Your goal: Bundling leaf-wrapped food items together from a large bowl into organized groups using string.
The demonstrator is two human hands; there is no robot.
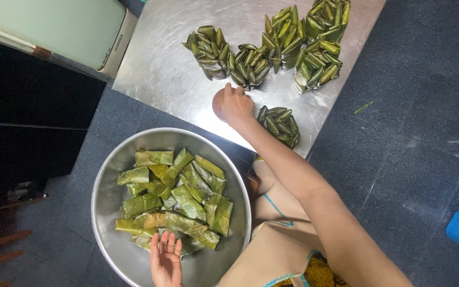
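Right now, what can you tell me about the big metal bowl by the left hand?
The metal bowl is wide, round and shallow, of dull silvery steel, and sits upright on the dark floor just below the edge of the steel sheet. It holds a loose pile of flat, folded leaf parcels, green to yellowish, heaped toward the middle with bare metal around them. The left hand reaches in over the near rim, open, fingertips at the nearest parcels.

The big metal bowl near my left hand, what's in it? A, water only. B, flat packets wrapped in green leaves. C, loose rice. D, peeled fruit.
B: the metal bowl holds a pile of flat leaf-wrapped packets, with the left hand open at its near edge, while the right hand reaches to the bundles on the steel sheet.
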